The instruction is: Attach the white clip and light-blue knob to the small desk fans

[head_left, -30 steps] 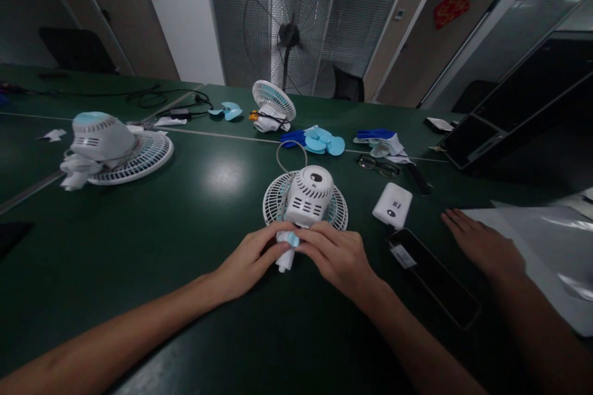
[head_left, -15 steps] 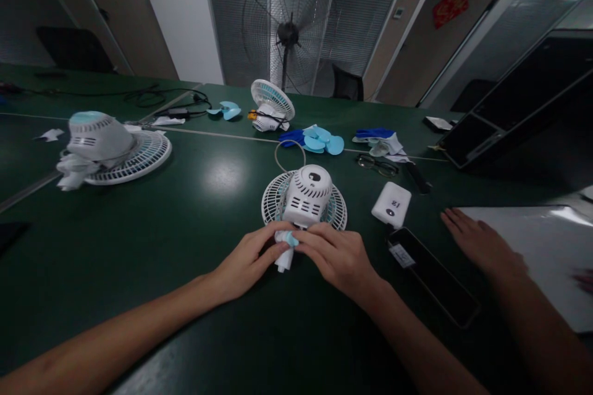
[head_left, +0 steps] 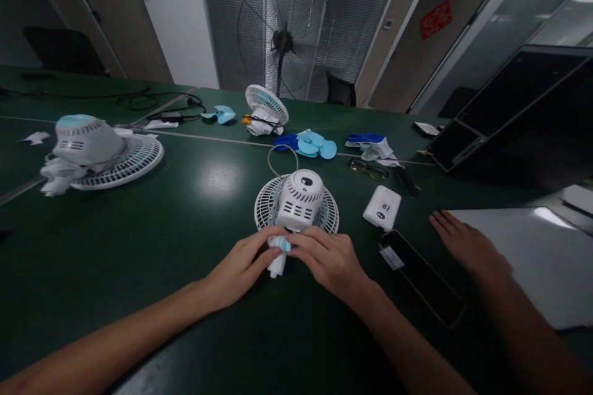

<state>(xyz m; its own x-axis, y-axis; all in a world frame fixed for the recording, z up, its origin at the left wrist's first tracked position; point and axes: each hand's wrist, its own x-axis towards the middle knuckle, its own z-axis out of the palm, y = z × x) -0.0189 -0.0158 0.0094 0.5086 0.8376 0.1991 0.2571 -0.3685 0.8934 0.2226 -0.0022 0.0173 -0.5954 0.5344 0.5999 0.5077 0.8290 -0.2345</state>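
In front of me a small white fan [head_left: 300,197] lies face down on its grille, the motor housing on top. From its near side a white neck piece [head_left: 277,266] points toward me, with a light-blue knob [head_left: 284,245] on it. My left hand [head_left: 241,266] is closed round the left side of the neck piece. From the right, my right hand [head_left: 328,260] pinches the blue knob between thumb and fingers. The fingers partly cover where the neck joins the housing.
A second white fan [head_left: 92,151] lies at left, another fan [head_left: 266,111] at the back. Blue fan blades [head_left: 315,144], gloves [head_left: 373,145], glasses [head_left: 368,168], a white power bank [head_left: 382,208] and a black phone [head_left: 421,278] are around. Another person's hand [head_left: 467,244] rests by a whiteboard [head_left: 532,259].
The camera view has shifted slightly, moving the scene a little left and down. Both hands keep their hold on the neck piece and knob, with no clear movement.
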